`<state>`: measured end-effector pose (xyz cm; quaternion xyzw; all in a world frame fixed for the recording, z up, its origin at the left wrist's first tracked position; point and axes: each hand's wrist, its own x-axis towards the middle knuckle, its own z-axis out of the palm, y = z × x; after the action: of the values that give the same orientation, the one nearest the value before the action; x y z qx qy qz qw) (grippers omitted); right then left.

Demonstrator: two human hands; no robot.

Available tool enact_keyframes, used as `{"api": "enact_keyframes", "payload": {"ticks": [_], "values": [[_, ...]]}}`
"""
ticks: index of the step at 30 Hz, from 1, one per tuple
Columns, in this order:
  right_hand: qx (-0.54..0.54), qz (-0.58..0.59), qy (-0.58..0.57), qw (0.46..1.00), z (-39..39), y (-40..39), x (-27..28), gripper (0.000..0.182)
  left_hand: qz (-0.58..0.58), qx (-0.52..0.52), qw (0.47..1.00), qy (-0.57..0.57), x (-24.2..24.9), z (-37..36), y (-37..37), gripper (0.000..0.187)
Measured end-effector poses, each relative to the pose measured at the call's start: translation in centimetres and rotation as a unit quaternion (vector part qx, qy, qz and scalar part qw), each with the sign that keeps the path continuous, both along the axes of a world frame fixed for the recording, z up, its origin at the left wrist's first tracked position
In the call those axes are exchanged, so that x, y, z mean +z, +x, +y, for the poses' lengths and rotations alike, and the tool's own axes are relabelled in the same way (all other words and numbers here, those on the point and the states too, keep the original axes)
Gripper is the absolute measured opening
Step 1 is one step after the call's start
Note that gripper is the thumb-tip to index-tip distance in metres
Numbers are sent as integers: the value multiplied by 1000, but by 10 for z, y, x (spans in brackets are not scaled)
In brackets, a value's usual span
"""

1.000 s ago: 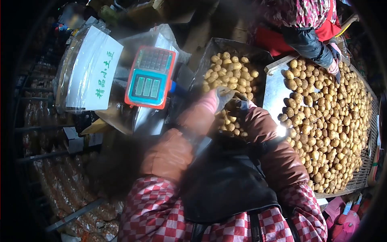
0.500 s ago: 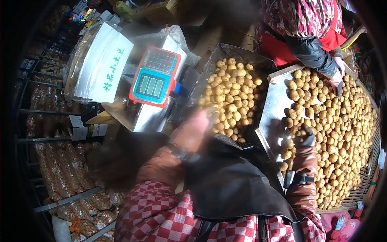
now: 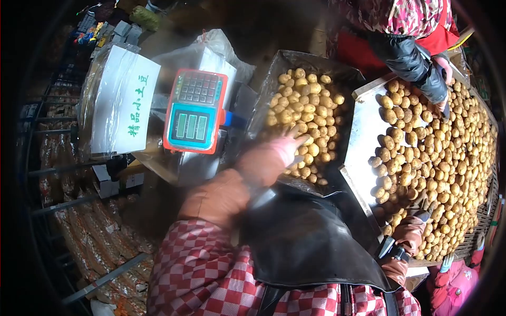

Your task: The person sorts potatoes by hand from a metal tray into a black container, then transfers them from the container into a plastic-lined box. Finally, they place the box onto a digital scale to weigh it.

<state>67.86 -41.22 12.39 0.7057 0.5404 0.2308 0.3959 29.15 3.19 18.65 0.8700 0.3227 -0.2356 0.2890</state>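
My left hand (image 3: pixel 289 146), in a pink glove, reaches onto the potatoes (image 3: pixel 304 113) in the plastic-lined box (image 3: pixel 274 58). Its fingers are spread over the top of the heap and hold nothing I can see. Lower right, my right hand (image 3: pixel 421 209), in a darker glove, rests at the near edge of the large heap of potatoes (image 3: pixel 448 168) on the metal-topped sorting table (image 3: pixel 359 126). The fingers of that hand are stretched out among the potatoes, touching some of them. Both my forearms are in brown sleeves.
A digital scale (image 3: pixel 193 111) stands left of the box, beside a white sign (image 3: pixel 124 102) with green writing. Across the table, a co-worker's hand (image 3: pixel 441 105) is at the potatoes. A person in pink (image 3: pixel 456 284) is at lower right. Packed bags (image 3: pixel 100 237) fill racks at left.
My left hand has moved right, farther over the boxed potatoes. My right hand has shifted down toward the table's near edge. The whole view has turned slightly.
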Motion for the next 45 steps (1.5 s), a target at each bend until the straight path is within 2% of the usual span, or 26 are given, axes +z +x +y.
{"api": "enact_keyframes", "payload": {"ticks": [2, 3, 4, 5, 6, 8, 9, 10, 12, 13, 14, 15, 16, 18, 20, 21, 24, 26, 28, 34, 36, 37, 40, 43, 44, 45], "values": [[-23, 75, 111, 991, 32, -33, 5, 50, 34, -70, 996, 47, -30, 5, 6, 77], [-191, 315, 299, 880, 54, -57, 9, 48, 49, -105, 991, 72, -46, 7, 9, 85], [-266, 465, 537, 652, 76, -80, 13, 47, 67, -127, 985, 94, -42, 11, 16, 88], [-342, 571, 664, 340, 101, -100, 15, 47, 84, -149, 978, 115, -37, 17, 25, 91], [-368, 598, 712, -17, 110, -110, 14, 47, 99, -173, 970, 137, -36, 26, 34, 95], [-317, 684, 652, 84, 82, -120, -11, 45, 116, -133, 980, 87, -48, 56, 58, 109], [-234, 671, 693, 120, 86, -132, -25, 42, 117, -167, 972, 116, -54, 68, 67, 110], [-341, 587, 718, 157, 107, -153, 2, 39, 118, -199, 962, 145, -62, 79, 72, 111], [-293, 575, 748, 159, 104, -166, -25, 38, 80, -235, 950, 187, -80, 98, 82, 113], [-287, 563, 738, 236, 80, -162, -55, 37, 56, -234, 948, 208, -86, 102, 83, 112], [-302, 566, 655, 398, 72, -167, -66, 38, -15, -211, 961, 176, -79, 109, 86, 99], [-289, 538, 570, 549, 65, -173, -76, 39, 11, -146, 972, 184, -71, 112, 96, 98], [-287, 484, 561, 608, 77, -177, -62, 38, 36, -79, 978, 191, -68, 119, 108, 97], [-289, 354, 537, 709, 108, -184, -28, 38, -91, -49, 954, 283, -130, 157, 107, 95], [-272, 408, 612, 621, 94, -179, -51, 39, -111, -3, 967, 228, -99, 147, 115, 93], [-278, 403, 622, 611, 100, -183, -44, 39, -136, 9, 967, 217, -107, 142, 113, 86], [-266, 370, 573, 681, 110, -186, -26, 37, -11, -52, 984, 169, -120, 85, 106, 83], [-269, 383, 565, 679, 104, -182, -32, 36, 18, 8, 999, 47, -92, 41, 85, 82], [-265, 386, 540, 699, 96, -179, -38, 37, 10, -40, 997, 61, -88, 20, 48, 79], [-257, 415, 544, 683, 100, -179, -36, 40, 58, -241, 958, 146, -43, -21, -3, 51], [-271, 420, 528, 687, 96, -178, -40, 40, 141, -109, 984, -14, -57, -25, -13, 45], [-260, 441, 555, 656, 96, -180, -39, 39, 181, -42, 978, -95, -59, -26, -13, 41], [-261, 418, 531, 689, 99, -180, -33, 39, 115, -50, 989, 77, -51, -32, 4, 47], [-255, 421, 541, 682, 104, -181, -26, 37, 35, -209, 967, 142, -23, -24, 74, 55], [-253, 419, 545, 681, 105, -181, -26, 37, -120, -287, 920, 240, -49, -24, 77, 38], [-246, 416, 539, 690, 107, -181, -22, 37, -72, -337, 913, 217, -60, -15, 86, 41]]}}
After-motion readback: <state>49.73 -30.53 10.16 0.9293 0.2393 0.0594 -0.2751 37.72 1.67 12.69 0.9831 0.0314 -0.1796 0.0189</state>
